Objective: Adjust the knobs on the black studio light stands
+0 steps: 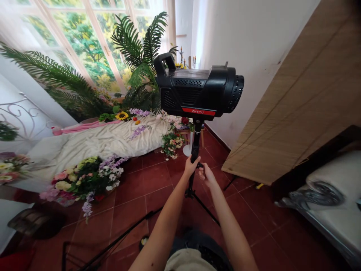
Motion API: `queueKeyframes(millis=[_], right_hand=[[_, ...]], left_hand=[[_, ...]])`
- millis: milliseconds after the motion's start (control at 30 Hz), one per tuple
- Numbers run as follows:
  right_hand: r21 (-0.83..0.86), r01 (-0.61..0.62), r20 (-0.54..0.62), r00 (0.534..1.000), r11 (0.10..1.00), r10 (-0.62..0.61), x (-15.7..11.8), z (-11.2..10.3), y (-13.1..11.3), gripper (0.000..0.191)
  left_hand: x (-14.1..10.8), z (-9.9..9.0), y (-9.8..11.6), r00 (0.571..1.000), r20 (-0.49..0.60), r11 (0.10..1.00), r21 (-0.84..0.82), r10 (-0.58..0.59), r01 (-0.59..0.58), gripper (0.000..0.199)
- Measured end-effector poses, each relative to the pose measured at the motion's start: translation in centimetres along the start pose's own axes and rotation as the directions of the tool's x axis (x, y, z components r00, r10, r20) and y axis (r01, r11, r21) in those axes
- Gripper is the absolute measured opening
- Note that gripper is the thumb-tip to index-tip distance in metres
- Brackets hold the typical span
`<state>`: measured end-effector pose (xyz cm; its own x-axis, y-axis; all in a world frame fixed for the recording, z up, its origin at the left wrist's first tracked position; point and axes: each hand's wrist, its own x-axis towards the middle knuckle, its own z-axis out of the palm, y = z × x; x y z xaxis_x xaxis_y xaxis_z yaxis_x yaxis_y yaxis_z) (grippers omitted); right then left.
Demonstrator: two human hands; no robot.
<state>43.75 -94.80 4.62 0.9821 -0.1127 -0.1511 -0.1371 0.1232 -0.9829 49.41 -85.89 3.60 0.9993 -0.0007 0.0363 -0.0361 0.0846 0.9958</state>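
Okay, view: head cam, looking fwd + down along both forearms.

Left hand [191,167]: wrapped round pole of light stand [195,145], fingers together, clamped on it, well below lamp.

Right hand [206,175]: just beside pole, fingers part-curled, tips near black knob [200,165]. Contact unclear; can't tell if gripping.

Studio light [194,90]: black housing, red ZHEYU label, top handle; mounted on stand, upright, well above both hands.

Tripod legs [204,207]: spread over red floor tiles [158,188]; can't tell if all feet touch down.

Handling est.: unit looks top-heavy on thin pole. Firm wrap w/ one hand + other hand free for knob seems best; keep pole near vertical.

Nearby L: cream cloth [96,141] draped low, sunflower [122,116] on it, flower bunch [87,180] on tiles, palm fronds [138,49] before window [81,41].

Nearby fwd: candelabra [182,56] behind lamp, small posy [172,145] by pole, well ahead of hands.

Nearby R: woven blind [282,101] leaning on wall, padded bench [332,188] at frame edge.
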Motion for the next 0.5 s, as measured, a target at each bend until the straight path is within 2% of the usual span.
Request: queueKeyframes(millis=[67, 133, 200, 267, 333, 400, 433, 500], right_hand=[[0.137, -0.064, 0.119, 0.992, 0.989, 0.048, -0.2, -0.3, -0.4, 0.041], [0.21, -0.078, 0.159, 0.986, 0.975, 0.045, -0.4, -0.7, -0.6, 0.038], [0.162, -0.102, 0.149, 0.986, 0.982, 0.078, -0.4, -0.9, -0.5, 0.037], [0.054, -0.186, 0.142, 0.974, 0.981, 0.177, -0.4, -1.1, -0.4, 0.039], [-0.107, -0.218, 0.05, 0.973, 0.97, 0.225, -0.4, -1.4, -0.5, 0.047], [-0.342, -0.12, -0.101, 0.991, 0.932, 0.091, -0.8, -1.8, -1.0, 0.051], [-0.491, -0.051, -0.146, 0.989, 0.87, -0.024, -1.0, -2.0, -1.3, 0.051], [-0.73, 0.08, -0.109, 0.967, 0.679, -0.232, -1.4, -2.2, -1.9, 0.048]], left_hand=[[0.2, 0.0, -0.2, 0.998, 0.024, 0.998, 0.028, 0.054, -0.054, 0.037], [0.3, 0.0, -0.5, 0.997, 0.031, 0.996, 0.043, 0.077, -0.079, 0.037], [0.4, 0.0, -0.7, 0.996, 0.024, 0.995, 0.053, 0.084, -0.085, 0.038], [0.4, 0.0, -0.9, 0.996, 0.029, 0.995, 0.051, 0.083, -0.084, 0.038], [0.4, 0.0, -0.9, 0.996, 0.051, 0.997, 0.039, 0.071, -0.073, 0.039], [0.3, -0.1, -0.8, 0.996, 0.062, 0.997, 0.027, 0.067, -0.069, 0.04], [0.3, -0.1, -0.8, 0.996, 0.06, 0.997, 0.025, 0.073, -0.074, 0.04], [0.3, -0.1, -0.7, 0.995, 0.051, 0.996, 0.027, 0.087, -0.089, 0.039]])
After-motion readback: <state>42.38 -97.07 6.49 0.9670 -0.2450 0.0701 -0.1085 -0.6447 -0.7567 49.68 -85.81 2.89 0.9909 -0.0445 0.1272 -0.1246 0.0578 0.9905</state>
